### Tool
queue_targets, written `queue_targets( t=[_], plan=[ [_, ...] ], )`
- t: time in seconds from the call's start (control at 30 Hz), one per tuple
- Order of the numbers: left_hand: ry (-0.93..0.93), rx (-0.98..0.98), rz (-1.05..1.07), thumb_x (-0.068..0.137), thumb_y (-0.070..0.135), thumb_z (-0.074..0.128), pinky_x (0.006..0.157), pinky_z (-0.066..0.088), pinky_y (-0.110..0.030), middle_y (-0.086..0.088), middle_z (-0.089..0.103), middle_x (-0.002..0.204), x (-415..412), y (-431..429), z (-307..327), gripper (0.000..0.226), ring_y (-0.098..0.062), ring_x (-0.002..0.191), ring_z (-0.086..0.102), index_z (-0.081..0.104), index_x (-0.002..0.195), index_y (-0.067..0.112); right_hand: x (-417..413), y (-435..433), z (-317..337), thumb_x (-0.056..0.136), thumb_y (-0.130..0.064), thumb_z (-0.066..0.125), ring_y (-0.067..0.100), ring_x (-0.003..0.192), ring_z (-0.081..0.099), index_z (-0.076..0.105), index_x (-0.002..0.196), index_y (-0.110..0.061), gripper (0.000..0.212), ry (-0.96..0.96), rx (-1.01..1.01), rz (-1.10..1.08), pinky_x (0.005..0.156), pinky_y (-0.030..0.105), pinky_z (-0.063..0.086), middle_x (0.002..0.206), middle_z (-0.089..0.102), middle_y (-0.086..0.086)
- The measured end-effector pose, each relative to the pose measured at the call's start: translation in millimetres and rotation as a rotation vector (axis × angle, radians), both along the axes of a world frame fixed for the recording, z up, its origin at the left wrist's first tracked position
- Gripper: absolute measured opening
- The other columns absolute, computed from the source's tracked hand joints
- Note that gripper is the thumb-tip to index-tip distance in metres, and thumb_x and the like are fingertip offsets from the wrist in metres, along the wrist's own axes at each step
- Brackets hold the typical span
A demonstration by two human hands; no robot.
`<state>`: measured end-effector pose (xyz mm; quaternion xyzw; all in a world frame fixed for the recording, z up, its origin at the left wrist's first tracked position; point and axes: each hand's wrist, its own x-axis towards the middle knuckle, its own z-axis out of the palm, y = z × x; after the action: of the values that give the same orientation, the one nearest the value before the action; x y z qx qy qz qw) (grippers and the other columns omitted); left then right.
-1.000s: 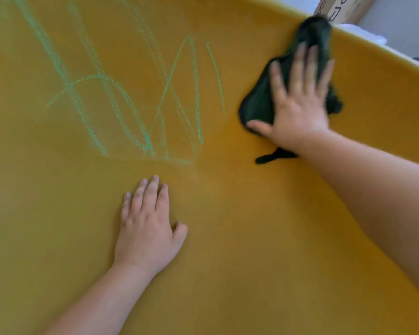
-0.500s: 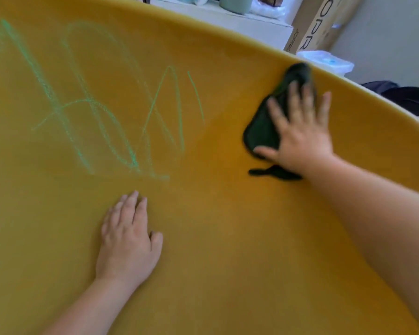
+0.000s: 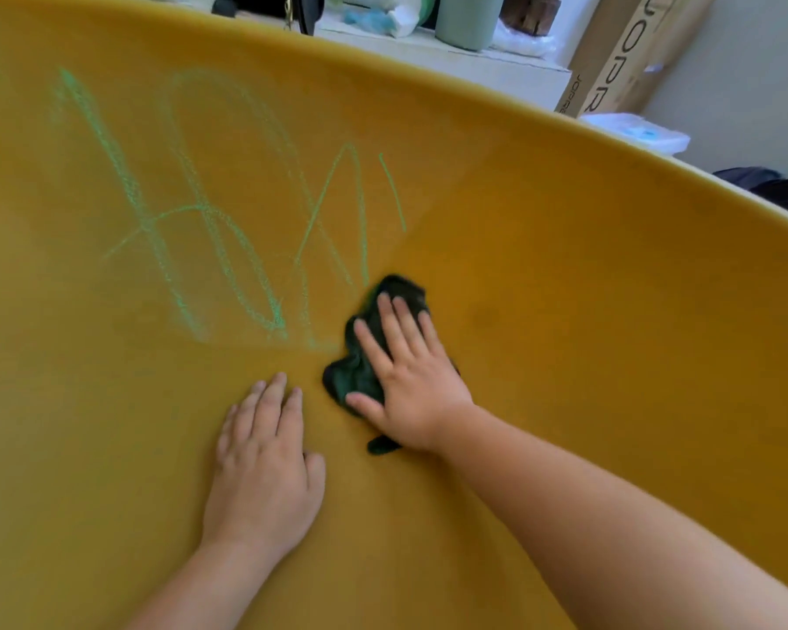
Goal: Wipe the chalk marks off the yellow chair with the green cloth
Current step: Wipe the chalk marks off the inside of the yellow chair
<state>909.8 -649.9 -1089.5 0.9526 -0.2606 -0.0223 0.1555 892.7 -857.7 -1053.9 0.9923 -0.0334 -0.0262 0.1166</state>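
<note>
1. Right hand (image 3: 412, 379), fingers spread flat, pressing green cloth (image 3: 358, 372) at lower right edge of chalk marks (image 3: 210, 211).
2. Left hand (image 3: 265, 466) flat (fingers together), just beside green cloth.
3. Bare yellow chair (image 3: 587, 311) rightward to curved rim.

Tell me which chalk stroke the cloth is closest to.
The peaked stroke: its right leg runs down to the cloth; the others lie farther left or end higher.

Matt yellow chair (image 3: 565, 275), soft cloth (image 3: 360, 370)
</note>
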Motion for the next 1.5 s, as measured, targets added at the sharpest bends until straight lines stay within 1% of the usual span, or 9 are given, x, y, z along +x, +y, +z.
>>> queue_targets(
  t=[0.1, 0.27, 0.43, 0.67, 0.83, 0.93, 1.13, 1.37, 1.5],
  plan=[
    [0.017, -0.021, -0.002, 0.083, 0.041, 0.022, 0.123, 0.014, -0.044, -0.004, 0.027, 0.163, -1.0, 1.4, 1.4, 0.076, -0.023, 0.151, 0.018, 0.040, 0.152, 0.013, -22.2, -20.5, 11.3, 0.088, -0.086, 0.010, 0.030, 0.152, -0.028, -0.015, 0.160, -0.031, 0.093, 0.045, -0.083, -0.081, 0.125, 0.051, -0.007, 0.164, -0.031, 0.012],
    [0.001, -0.051, -0.007, 0.084, 0.043, 0.021, 0.123, 0.010, -0.043, -0.005, 0.028, 0.163, -0.5, 1.9, 0.1, 0.076, -0.024, 0.152, 0.018, 0.042, 0.150, 0.012, -18.2, -131.7, 131.1, 0.086, -0.086, 0.027, 0.042, 0.153, -0.015, -0.003, 0.163, -0.022, 0.104, -0.290, -0.426, -0.350, 0.124, 0.058, -0.003, 0.166, -0.016, 0.024],
    [0.013, -0.084, 0.006, 0.084, 0.040, 0.026, 0.123, 0.013, -0.045, -0.005, 0.032, 0.161, 0.4, 0.8, -0.3, 0.073, -0.024, 0.150, 0.022, 0.044, 0.149, 0.012, 31.8, -121.0, 159.2, 0.087, -0.087, 0.026, 0.046, 0.153, -0.007, -0.006, 0.161, -0.012, 0.110, -0.470, -0.373, -0.409, 0.124, 0.061, 0.000, 0.166, -0.008, 0.029],
    [0.008, -0.195, 0.048, 0.084, 0.032, 0.039, 0.119, 0.022, -0.048, -0.007, 0.038, 0.157, 1.4, -1.1, 0.5, 0.068, -0.027, 0.145, 0.030, 0.043, 0.149, 0.011, 20.2, -5.8, 8.7, 0.091, -0.081, 0.011, 0.036, 0.150, -0.029, -0.011, 0.161, -0.021, 0.096, -0.103, -0.065, -0.168, 0.123, 0.056, -0.006, 0.163, -0.029, 0.021],
    [0.017, -0.332, 0.089, 0.083, 0.030, 0.038, 0.114, 0.031, -0.050, -0.011, 0.045, 0.151, 0.4, 3.9, 3.0, 0.067, -0.032, 0.138, 0.040, 0.046, 0.146, 0.008, -45.8, 38.5, -9.3, 0.096, -0.074, 0.007, 0.026, 0.149, -0.035, -0.018, 0.159, -0.028, 0.082, 0.182, 0.097, -0.030, 0.125, 0.049, -0.006, 0.161, -0.036, 0.011],
    [0.036, -0.296, 0.087, 0.084, 0.030, 0.038, 0.115, 0.029, -0.050, -0.010, 0.044, 0.151, 0.7, 2.6, 3.6, 0.066, -0.032, 0.138, 0.038, 0.046, 0.146, 0.009, -96.0, 1.1, 9.0, 0.091, -0.079, 0.002, 0.027, 0.148, -0.035, -0.022, 0.157, -0.032, 0.085, 0.259, -0.059, -0.139, 0.125, 0.048, -0.009, 0.162, -0.034, 0.010],
    [-0.004, -0.248, 0.042, 0.083, 0.031, 0.039, 0.114, 0.029, -0.053, -0.012, 0.046, 0.149, 0.7, 1.4, 5.5, 0.065, -0.034, 0.138, 0.037, 0.050, 0.143, 0.008, -108.4, -117.3, 103.6, 0.088, -0.082, 0.006, 0.039, 0.150, -0.029, -0.016, 0.160, -0.020, 0.098, 0.049, -0.501, -0.580, 0.124, 0.055, -0.007, 0.162, -0.030, 0.020],
    [-0.040, -0.245, -0.004, 0.079, 0.030, 0.043, 0.109, 0.031, -0.055, -0.017, 0.048, 0.146, -3.8, 1.0, 9.8, 0.065, -0.039, 0.131, 0.042, 0.053, 0.139, 0.007, -113.9, 54.5, -4.4, 0.097, -0.070, 0.014, 0.029, 0.151, -0.031, -0.017, 0.160, -0.022, 0.085, 0.247, 0.153, -0.405, 0.125, 0.050, -0.010, 0.163, -0.032, 0.012],
    [-0.049, -0.188, -0.204, 0.082, 0.028, 0.041, 0.106, 0.038, -0.056, -0.015, 0.049, 0.145, -11.4, 4.5, 13.3, 0.061, -0.037, 0.132, 0.043, 0.053, 0.139, 0.009, -176.2, 115.5, 1.1, 0.099, -0.069, 0.011, 0.020, 0.149, -0.034, -0.019, 0.159, -0.031, 0.077, 0.399, 0.277, -0.211, 0.124, 0.047, -0.012, 0.163, -0.034, 0.003]
  ],
)
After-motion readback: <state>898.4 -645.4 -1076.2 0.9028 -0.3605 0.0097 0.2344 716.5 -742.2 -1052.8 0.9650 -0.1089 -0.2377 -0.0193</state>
